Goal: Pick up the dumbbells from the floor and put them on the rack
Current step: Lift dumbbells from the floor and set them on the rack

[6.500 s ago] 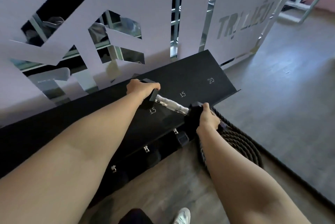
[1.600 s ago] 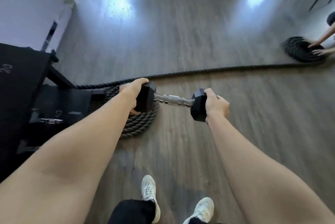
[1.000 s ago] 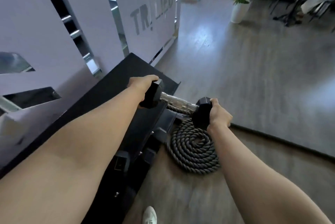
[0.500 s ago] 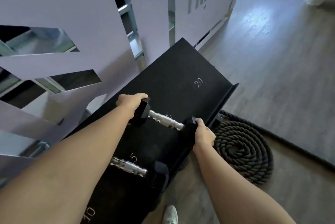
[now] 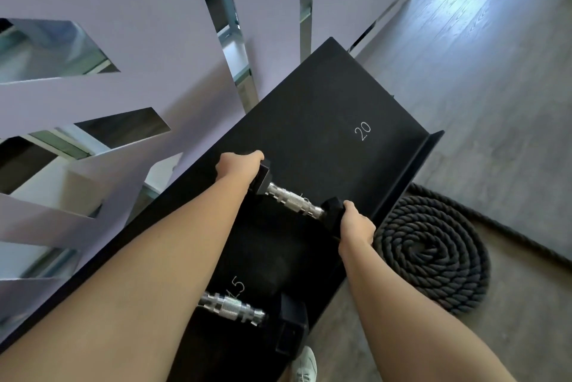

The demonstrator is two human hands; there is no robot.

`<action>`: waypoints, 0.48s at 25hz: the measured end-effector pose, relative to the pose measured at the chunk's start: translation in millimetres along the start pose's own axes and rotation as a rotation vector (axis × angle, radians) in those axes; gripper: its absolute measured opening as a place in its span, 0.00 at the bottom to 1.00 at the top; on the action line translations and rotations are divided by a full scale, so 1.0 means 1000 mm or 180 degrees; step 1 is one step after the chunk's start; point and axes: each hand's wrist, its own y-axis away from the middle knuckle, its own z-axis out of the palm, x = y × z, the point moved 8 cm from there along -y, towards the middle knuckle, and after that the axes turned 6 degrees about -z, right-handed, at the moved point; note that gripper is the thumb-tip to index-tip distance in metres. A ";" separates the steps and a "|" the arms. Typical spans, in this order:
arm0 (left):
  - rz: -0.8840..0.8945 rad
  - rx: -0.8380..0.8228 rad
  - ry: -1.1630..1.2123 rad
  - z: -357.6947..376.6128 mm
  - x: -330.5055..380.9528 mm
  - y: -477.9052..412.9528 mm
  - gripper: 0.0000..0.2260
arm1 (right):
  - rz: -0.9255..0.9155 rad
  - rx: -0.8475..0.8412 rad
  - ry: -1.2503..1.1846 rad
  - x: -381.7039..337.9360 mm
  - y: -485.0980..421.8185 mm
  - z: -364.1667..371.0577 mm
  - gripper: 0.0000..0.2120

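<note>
Half a second on, both arms are reaching a little further over the rack [image 5: 309, 109] and the dumbbell [image 5: 292, 201] is sitting lower against its black shelf, between the painted 20 and the slot nearer me. I am closing my left hand [image 5: 238, 165] around the far rubber head and my right hand [image 5: 356, 227] around the near head, fingers curled tight on each, with the knurled steel handle left bare between them. Whether the heads are already touching the shelf I cannot tell; my hands are hiding the undersides.

It is feeling like a dense, rigid weight to me: nothing is flexing, and the load is sitting in the two ends. Holding by the heads is keeping it level, though the rubber faces are blunt and give less purchase than the knurled handle would, so I am judging that a slow set-down is safer than a drop. A second dumbbell [image 5: 230, 309] is lying on the shelf nearer my body, beside the coiled rope [image 5: 433, 257] on the floor [image 5: 495, 103].
</note>
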 end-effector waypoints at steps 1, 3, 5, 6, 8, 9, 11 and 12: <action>0.0000 0.0026 -0.0042 0.002 0.000 -0.001 0.26 | -0.0055 0.0007 0.0070 -0.003 -0.001 -0.002 0.19; -0.0019 0.0108 -0.0060 0.003 -0.004 -0.001 0.26 | -0.0161 -0.0022 0.0222 -0.014 0.002 -0.005 0.18; -0.0022 0.0147 -0.0154 0.007 -0.010 0.004 0.27 | -0.0338 -0.0061 0.0378 -0.033 0.003 -0.012 0.19; 0.0036 0.0169 -0.0242 0.010 -0.010 0.008 0.28 | -0.0471 -0.0064 0.0412 -0.045 0.004 -0.015 0.17; 0.0253 0.0192 -0.0493 0.015 -0.005 0.021 0.27 | -0.0750 -0.0127 0.0497 -0.072 0.011 -0.019 0.12; 0.0419 0.0214 -0.0620 0.017 -0.001 0.031 0.28 | -0.0937 -0.0196 0.0573 -0.086 0.016 -0.021 0.13; 0.0833 0.0294 -0.0862 0.019 0.011 0.053 0.27 | -0.1349 -0.0351 0.0869 -0.111 0.030 -0.024 0.17; 0.1046 0.0328 -0.0945 0.018 0.016 0.066 0.27 | -0.1588 -0.0421 0.1069 -0.123 0.042 -0.028 0.19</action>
